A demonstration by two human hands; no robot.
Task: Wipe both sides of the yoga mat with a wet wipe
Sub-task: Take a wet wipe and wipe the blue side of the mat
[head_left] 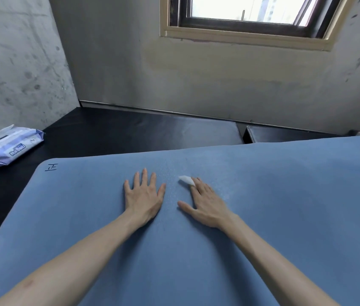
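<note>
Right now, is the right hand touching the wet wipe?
Touching. The head view shows the right hand flat on the yoga mat, its fingertips pressing on the wet wipe, whose white corner pokes out beyond them.

both forearms are bare, no sleeves in view. left hand (144,196) at 11 o'clock and right hand (205,204) at 1 o'clock wear no rings, watch or gloves.

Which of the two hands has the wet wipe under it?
The right hand: a white wet wipe pokes out from under its fingertips. The left hand lies flat on the bare yoga mat.
</note>
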